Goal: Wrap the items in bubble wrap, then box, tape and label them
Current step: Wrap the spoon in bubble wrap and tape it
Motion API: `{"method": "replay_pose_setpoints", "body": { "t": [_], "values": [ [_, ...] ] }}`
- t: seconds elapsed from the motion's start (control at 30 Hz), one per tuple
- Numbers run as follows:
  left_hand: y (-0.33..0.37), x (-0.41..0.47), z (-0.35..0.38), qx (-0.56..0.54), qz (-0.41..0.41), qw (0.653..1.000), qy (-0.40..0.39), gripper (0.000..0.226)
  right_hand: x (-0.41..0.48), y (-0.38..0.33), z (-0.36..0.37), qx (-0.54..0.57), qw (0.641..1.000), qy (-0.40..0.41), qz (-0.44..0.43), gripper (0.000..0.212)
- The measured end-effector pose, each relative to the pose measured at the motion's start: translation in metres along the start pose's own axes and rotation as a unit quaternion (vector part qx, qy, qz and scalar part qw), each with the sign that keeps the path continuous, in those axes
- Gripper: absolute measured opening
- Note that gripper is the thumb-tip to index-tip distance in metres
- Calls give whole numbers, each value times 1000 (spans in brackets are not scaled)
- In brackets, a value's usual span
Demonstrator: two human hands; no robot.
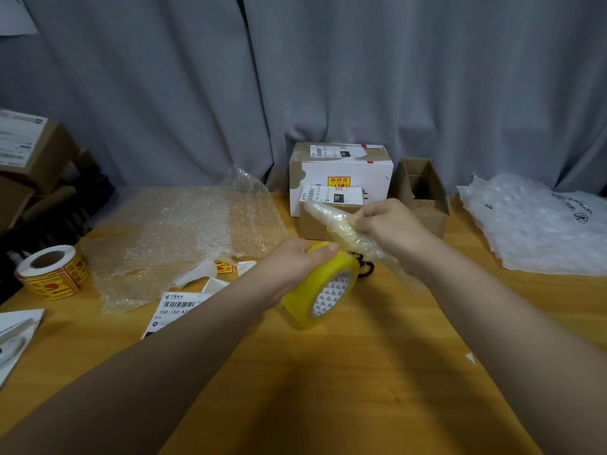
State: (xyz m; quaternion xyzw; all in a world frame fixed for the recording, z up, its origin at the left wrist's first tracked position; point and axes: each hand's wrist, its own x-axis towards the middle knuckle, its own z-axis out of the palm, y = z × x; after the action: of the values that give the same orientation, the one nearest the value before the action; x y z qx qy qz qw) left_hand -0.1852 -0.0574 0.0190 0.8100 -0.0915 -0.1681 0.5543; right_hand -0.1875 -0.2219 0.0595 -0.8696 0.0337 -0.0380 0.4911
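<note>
My left hand (297,262) grips a yellow roll of packing tape (320,290) held just above the wooden table (328,389), thumb on its top edge. My right hand (389,226) holds a long item rolled in bubble wrap (335,224), tilted up to the left over the tape roll. A dark cord or string (364,267) shows under the bundle's lower end. A small open cardboard box (423,195) stands behind my right hand.
Loose bubble wrap (197,238) lies spread at the left. A roll of fragile stickers (52,272) sits at the far left, a shipping label (175,308) near my left forearm. Labelled boxes (340,174) stand at the back, and plastic air-cushion sheets (538,224) at the right.
</note>
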Motion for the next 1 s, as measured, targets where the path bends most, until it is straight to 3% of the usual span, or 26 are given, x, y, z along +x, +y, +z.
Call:
{"method": "replay_pose_setpoints", "body": {
  "t": [0.13, 0.23, 0.27, 0.3, 0.37, 0.47, 0.6, 0.67, 0.77, 0.9, 1.0],
  "values": [
    [0, 8, 3, 69, 17, 997, 27, 49, -4, -2, -4, 156, 983, -27, 88, 9],
    [6, 11, 2, 194, 96, 959, 184, 38, -7, -1, -3, 286, 946, -14, 155, 17],
    [11, 10, 2, 189, 122, 953, 204, 32, -7, -2, -2, 305, 939, 6, 161, 18],
    [18, 9, 3, 145, 125, 964, 183, 32, -8, -3, 1, 321, 933, 28, 162, 18],
    [31, 6, 6, 32, 51, 994, 90, 51, -13, -4, 10, 333, 930, 54, 150, 14],
    [40, 10, 0, 93, 3, 995, 24, 64, -18, -3, 23, 311, 940, 32, 137, 10],
    [42, 9, -17, 100, 13, 995, 5, 53, -20, -5, 11, 311, 941, -67, 114, 14],
    [43, 7, -20, 127, 35, 991, 11, 44, -18, -4, 1, 228, 967, -78, 85, 14],
    [49, 8, -22, 215, 132, 966, 60, 28, -7, 4, -11, 47, 998, 38, -4, 17],
    [73, 6, -33, 354, 223, 906, 60, 17, -12, 18, -2, 33, 991, -123, -33, 57],
    [85, 12, -30, 494, 229, 836, 75, 15, -16, 20, 14, 71, 988, -108, -82, 34]
  ]
}}
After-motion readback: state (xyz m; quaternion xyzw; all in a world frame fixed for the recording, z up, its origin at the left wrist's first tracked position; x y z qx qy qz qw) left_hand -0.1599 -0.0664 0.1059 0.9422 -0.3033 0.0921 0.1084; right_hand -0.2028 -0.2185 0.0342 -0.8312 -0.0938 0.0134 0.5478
